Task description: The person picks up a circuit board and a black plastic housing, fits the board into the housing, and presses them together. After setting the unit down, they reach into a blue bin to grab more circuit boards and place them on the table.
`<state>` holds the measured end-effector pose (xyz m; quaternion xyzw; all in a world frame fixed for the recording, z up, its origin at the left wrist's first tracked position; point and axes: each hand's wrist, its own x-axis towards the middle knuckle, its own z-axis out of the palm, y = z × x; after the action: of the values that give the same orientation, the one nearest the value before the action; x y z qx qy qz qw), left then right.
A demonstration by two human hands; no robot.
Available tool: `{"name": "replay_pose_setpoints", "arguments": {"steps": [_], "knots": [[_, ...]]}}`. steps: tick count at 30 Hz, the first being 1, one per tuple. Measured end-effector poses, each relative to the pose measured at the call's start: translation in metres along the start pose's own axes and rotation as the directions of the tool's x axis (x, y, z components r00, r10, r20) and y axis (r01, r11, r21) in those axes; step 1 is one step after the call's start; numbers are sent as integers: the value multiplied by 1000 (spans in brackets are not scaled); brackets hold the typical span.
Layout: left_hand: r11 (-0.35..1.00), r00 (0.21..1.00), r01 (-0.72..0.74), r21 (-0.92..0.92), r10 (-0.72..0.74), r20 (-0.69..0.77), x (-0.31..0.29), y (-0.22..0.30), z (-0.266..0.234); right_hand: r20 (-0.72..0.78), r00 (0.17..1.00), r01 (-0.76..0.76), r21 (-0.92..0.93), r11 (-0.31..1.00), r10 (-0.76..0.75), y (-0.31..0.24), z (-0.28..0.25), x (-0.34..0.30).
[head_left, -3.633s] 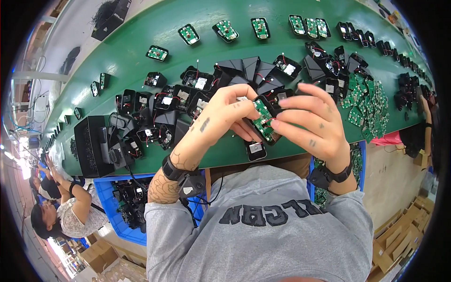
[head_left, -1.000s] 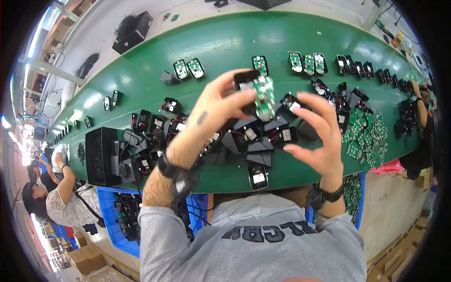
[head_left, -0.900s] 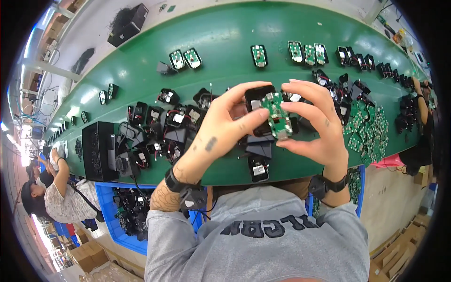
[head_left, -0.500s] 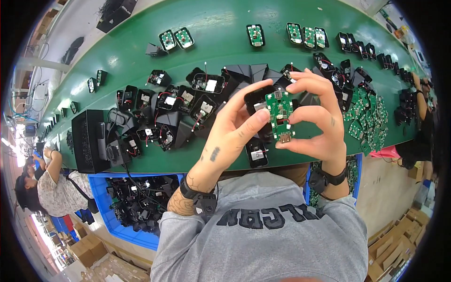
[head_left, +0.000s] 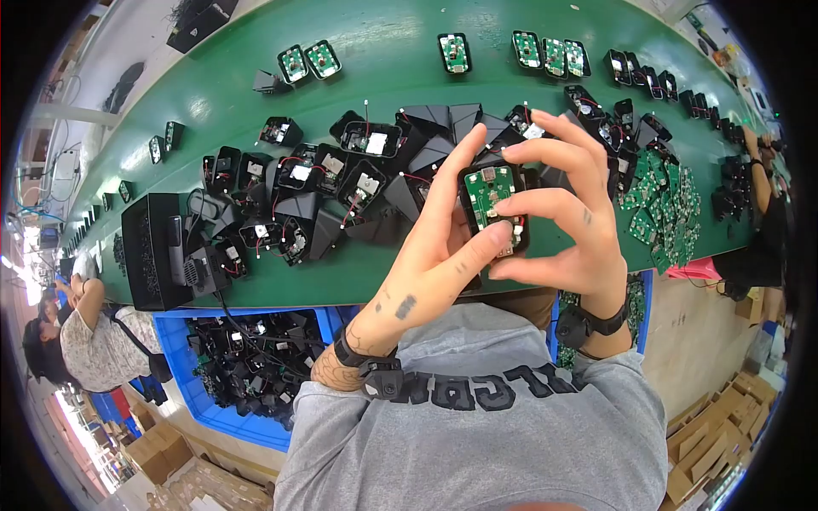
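In front of me, above the table's near edge, a green circuit board (head_left: 484, 196) lies in the mouth of a small black plastic case (head_left: 465, 189). My left hand (head_left: 430, 255) is closed around the case, its thumb pressing on the board's lower part. My right hand (head_left: 579, 209) curves in from the other side, with one fingertip on the board and the thumb by the case's lower end. The case's underside and the wires inside it are hidden.
Black cases with red wires (head_left: 366, 187) are heaped across the green table (head_left: 409, 77). To the right lies a pile of circuit boards (head_left: 665, 204). Filled cases (head_left: 456, 54) stand farther back. A black box (head_left: 153, 251) and blue bin (head_left: 247, 430) are at left. Other people work at both sides.
The board, held above the case before, now sits in the case's opening. My left thumb has moved down onto the board, and my right fingers have shifted over its face.
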<state>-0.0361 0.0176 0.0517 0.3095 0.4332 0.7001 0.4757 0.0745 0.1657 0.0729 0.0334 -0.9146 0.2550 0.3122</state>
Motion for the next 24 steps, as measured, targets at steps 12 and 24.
{"name": "replay_pose_setpoints", "arguments": {"steps": [12,24], "knots": [[996,996,73,42,-75,55,-6,0,7,333,675,-597,771,221,658,-19,15,-13],[995,997,-80,58,81,-9,-3,-23,10,96,778,-464,753,466,621,-16,35,-21]]}}
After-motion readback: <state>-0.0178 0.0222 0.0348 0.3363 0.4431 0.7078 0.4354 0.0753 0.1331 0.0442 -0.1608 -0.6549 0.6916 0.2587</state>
